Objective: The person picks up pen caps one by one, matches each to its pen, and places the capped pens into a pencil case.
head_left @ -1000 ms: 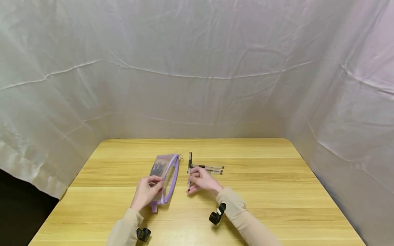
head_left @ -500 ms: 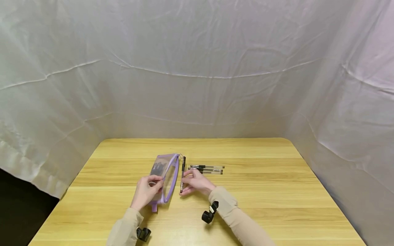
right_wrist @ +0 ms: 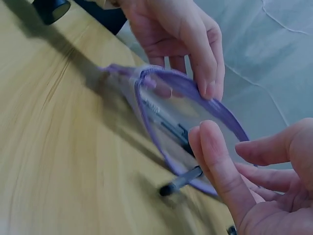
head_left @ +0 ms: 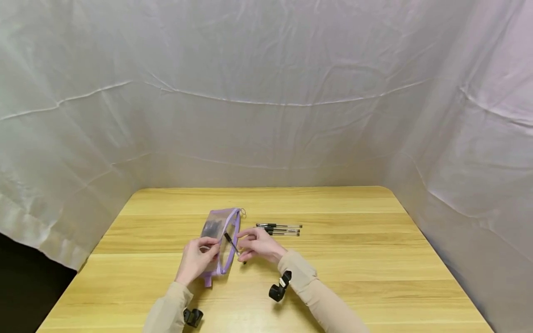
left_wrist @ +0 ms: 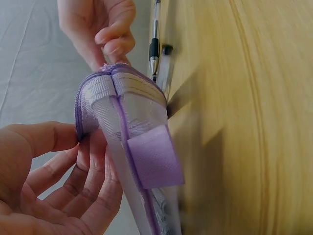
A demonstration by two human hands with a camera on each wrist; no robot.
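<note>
A purple-trimmed mesh pencil pouch (head_left: 217,216) stands with its zipped mouth gaping to the right. My left hand (head_left: 195,260) pinches the near rim between thumb and fingers. At the mouth, my right hand (head_left: 261,245) holds a black-gripped pen (head_left: 231,243), tilted with its far end over the opening. In the right wrist view, one end of this pen (right_wrist: 181,181) pokes out beyond the fingers, which hide the rest. Dark pens (right_wrist: 168,128) show inside the pouch through the opening. A purple tab (left_wrist: 155,155) sticks out from the pouch's end in the left wrist view.
Several clear-barrelled pens (head_left: 283,230) lie side by side on the wooden table (head_left: 354,259), just beyond my right hand. A metal ring (head_left: 243,212) hangs at the far end of the zip. Grey cloth (head_left: 266,138) walls in the back and sides.
My right hand has moved left with the pen, from beside the loose pens to the pouch's mouth. The pen has turned from upright in view to slanting. My left hand keeps its pinch.
</note>
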